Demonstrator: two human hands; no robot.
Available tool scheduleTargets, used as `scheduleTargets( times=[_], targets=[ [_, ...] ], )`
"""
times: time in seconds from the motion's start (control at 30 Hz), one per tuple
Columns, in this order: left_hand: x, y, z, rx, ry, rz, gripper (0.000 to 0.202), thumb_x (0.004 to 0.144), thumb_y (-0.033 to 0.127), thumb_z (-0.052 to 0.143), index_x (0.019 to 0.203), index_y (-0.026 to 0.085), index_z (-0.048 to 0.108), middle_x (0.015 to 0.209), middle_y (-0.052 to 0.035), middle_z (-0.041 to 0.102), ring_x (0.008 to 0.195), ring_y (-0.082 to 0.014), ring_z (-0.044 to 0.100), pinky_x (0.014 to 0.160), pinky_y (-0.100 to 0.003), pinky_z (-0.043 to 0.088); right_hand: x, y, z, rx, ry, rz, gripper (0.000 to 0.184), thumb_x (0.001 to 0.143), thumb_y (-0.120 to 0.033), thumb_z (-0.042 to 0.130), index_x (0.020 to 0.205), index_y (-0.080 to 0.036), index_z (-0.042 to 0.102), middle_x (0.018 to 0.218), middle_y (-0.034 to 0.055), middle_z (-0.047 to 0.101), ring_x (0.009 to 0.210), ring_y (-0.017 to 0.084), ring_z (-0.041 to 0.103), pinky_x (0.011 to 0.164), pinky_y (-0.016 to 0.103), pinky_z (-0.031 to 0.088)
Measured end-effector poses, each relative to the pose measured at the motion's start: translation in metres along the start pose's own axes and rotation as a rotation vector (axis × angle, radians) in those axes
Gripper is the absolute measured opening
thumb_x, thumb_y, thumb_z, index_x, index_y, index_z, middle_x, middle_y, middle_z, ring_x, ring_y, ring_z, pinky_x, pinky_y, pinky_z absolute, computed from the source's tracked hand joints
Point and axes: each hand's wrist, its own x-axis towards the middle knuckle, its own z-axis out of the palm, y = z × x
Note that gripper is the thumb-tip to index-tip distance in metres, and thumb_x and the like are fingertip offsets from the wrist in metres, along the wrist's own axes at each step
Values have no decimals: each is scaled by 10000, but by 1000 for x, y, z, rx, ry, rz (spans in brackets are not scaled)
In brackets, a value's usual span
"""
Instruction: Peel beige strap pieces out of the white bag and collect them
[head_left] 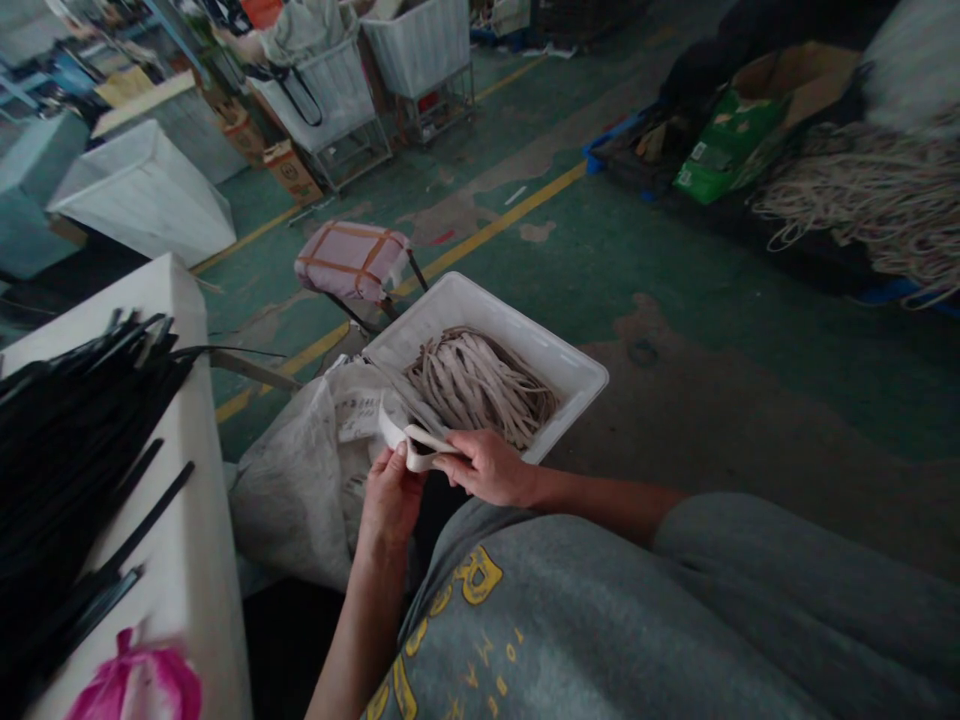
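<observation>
A cream-white flat strap, bent into a loop, is between my two hands. My left hand pinches it at the left, thumb on top. From the right, my right hand grips the folded part of the same strap, fingers closed round it. Just beyond my hands stands a white plastic bin, holding a heap of similar pale straps. Below and left of the strap is a whitish woven sack, its mouth partly hidden by my left hand.
A white table on the left bears a pile of black straps and a pink cloth. Behind the bin is a padded stool. Wheeled white carts and a pallet with a green carton stand farther off.
</observation>
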Motion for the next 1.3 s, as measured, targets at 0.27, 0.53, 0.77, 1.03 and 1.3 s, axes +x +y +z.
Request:
scheduleTargets(
  times=[0.27,0.53,0.77,1.03,1.3],
  targets=[
    [-13,23,0,69,17,214,352,528,331,946,772,172,747,703,11,711,606,-88,624,617,-189,516,-10,-4,-3,-88,-11,-189,228,908,-295,567,710,-181,562,579,-15,579,510,93,483,522,210,334],
    [-34,27,-6,40,73,258,400,428,354,983,719,197,758,634,20,707,558,-93,630,598,-206,544,-9,-10,-1,-97,-6,-347,228,913,-309,549,732,-181,601,581,-9,584,508,91,458,513,214,318],
    [-32,26,-4,61,25,120,396,464,337,972,741,159,752,598,24,651,524,-68,569,535,-171,502,-11,-13,-5,-43,-135,-353,248,887,-287,541,667,-177,572,558,-33,518,507,82,425,502,214,293],
    [-42,15,-20,-8,105,110,371,478,285,964,733,145,734,626,33,618,511,-32,476,495,-139,430,-15,-23,-11,-98,-295,-226,245,843,-237,559,606,-176,542,552,-43,486,507,77,392,519,226,267],
    [-48,9,-6,86,1,93,332,524,313,949,709,149,728,599,23,608,526,-61,513,528,-173,464,4,-35,-1,-164,-202,-170,269,926,-290,553,684,-172,559,609,-17,541,558,97,452,557,236,283]
  ],
)
